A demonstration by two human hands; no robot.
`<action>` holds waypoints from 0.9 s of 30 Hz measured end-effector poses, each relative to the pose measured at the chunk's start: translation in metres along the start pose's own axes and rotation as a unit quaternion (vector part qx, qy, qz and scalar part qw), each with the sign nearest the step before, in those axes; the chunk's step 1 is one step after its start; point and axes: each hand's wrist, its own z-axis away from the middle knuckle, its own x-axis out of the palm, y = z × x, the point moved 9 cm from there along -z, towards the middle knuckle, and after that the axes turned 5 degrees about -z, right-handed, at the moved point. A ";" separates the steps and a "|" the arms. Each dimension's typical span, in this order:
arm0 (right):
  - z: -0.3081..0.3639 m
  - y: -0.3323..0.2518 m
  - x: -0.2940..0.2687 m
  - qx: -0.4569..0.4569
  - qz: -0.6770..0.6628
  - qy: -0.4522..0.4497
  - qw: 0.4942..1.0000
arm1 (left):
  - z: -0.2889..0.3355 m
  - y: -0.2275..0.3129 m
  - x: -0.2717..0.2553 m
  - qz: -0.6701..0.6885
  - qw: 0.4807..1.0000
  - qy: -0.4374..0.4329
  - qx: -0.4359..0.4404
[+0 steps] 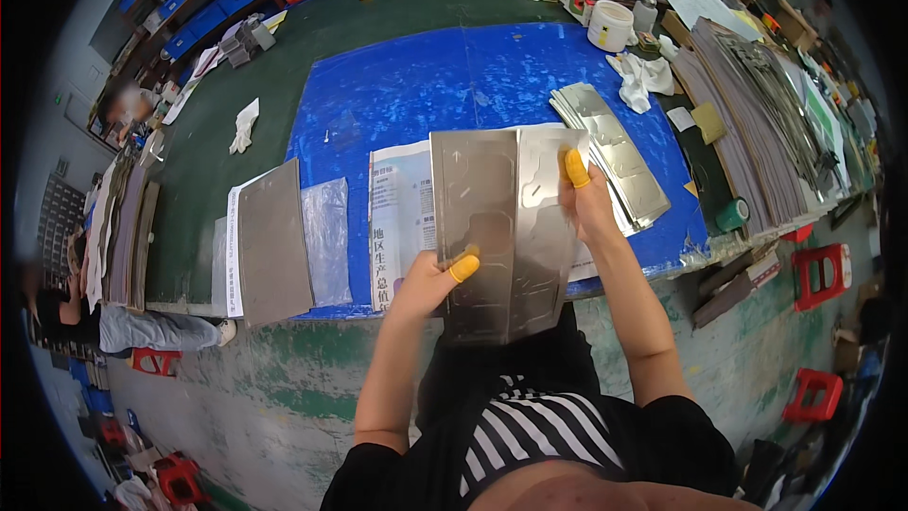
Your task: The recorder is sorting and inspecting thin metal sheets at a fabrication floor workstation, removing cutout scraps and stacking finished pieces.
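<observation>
The left hand point(427, 286), near the frame's centre, and the right hand point(592, 203), higher and further right, both grip, yellow-capped thumbs point(464, 268) uppermost, fingers mostly hidden. Bare forearms point(624, 289) slant inward and upward from below.

The metal sheet point(497, 232) is silver-grey and glossy, with shallow embossed outlines. A straight lengthwise line divides it: left half darker, right half brighter. Held at both sides, it extends past the near edge of the tabletop point(397, 85).

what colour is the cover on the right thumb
Yellow; the thumb cover on the right hand shows best in the head view.
</observation>
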 end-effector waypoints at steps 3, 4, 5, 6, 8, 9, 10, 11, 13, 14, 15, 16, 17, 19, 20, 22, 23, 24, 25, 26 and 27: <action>0.015 -0.003 0.010 0.003 0.013 -0.009 1.000 | -0.010 0.003 -0.016 -0.072 0.997 -0.020 0.003; 0.019 0.001 0.010 0.015 0.028 -0.005 0.999 | -0.016 0.001 -0.017 -0.071 0.997 -0.019 -0.001; 0.022 0.005 0.010 0.020 0.028 -0.007 0.999 | -0.023 0.004 -0.022 0.006 0.999 0.016 0.032; 0.025 0.004 0.021 -0.002 0.032 -0.060 0.998 | -0.027 0.012 -0.029 0.081 0.993 0.051 0.068; 0.028 0.013 0.033 0.007 0.015 -0.159 0.987 | -0.033 0.021 -0.025 0.134 0.988 0.011 0.079; 0.030 0.013 0.037 0.009 0.015 -0.160 0.987 | -0.033 0.025 -0.019 0.186 0.978 -0.030 0.089; 0.034 0.016 0.047 0.028 -0.043 -0.174 0.983 | -0.034 0.024 -0.015 0.186 0.978 -0.029 0.088; 0.038 0.018 0.056 0.046 -0.101 -0.187 0.976 | -0.034 0.023 -0.001 0.266 0.958 -0.076 0.076; 0.039 0.025 0.061 0.067 -0.106 -0.200 0.972 | -0.035 0.030 0.022 0.344 0.928 -0.125 0.063; 0.036 0.025 0.056 0.066 -0.073 -0.171 0.980 | -0.038 0.028 0.015 0.333 0.940 -0.042 0.060; 0.032 0.026 0.052 0.066 -0.041 -0.143 0.987 | -0.039 0.025 0.004 0.319 0.945 0.044 0.057; 0.034 0.005 0.055 0.024 -0.050 -0.113 0.992 | -0.037 0.016 -0.026 0.257 0.952 0.164 0.034; 0.037 -0.019 0.058 -0.018 -0.060 -0.084 0.995 | -0.034 0.015 -0.034 0.256 0.951 0.169 0.034; 0.048 -0.034 0.053 -0.042 0.040 -0.124 0.991 | -0.030 0.051 -0.028 0.207 0.969 0.099 0.097; 0.040 -0.013 0.038 0.065 0.083 -0.125 0.986 | -0.033 0.040 -0.024 0.232 0.968 0.029 0.089; 0.034 0.012 0.056 0.076 0.001 -0.160 0.984 | -0.037 0.038 0.004 0.303 0.948 -0.064 0.079; 0.035 0.022 0.071 0.086 -0.081 -0.198 0.973 | -0.037 0.040 0.025 0.371 0.914 -0.152 0.069; 0.036 0.018 0.073 0.064 -0.023 -0.152 0.986 | -0.044 0.029 0.020 0.340 0.937 -0.069 0.034; 0.032 0.020 0.068 0.063 -0.024 -0.147 0.987 | -0.045 0.030 0.017 0.339 0.937 -0.073 0.032; 0.024 0.018 0.054 0.032 -0.039 -0.122 0.991 | -0.045 0.035 -0.006 0.268 0.961 0.000 0.063; 0.019 0.014 0.042 0.001 -0.054 -0.095 0.994 | -0.042 0.046 -0.029 0.194 0.974 0.073 0.093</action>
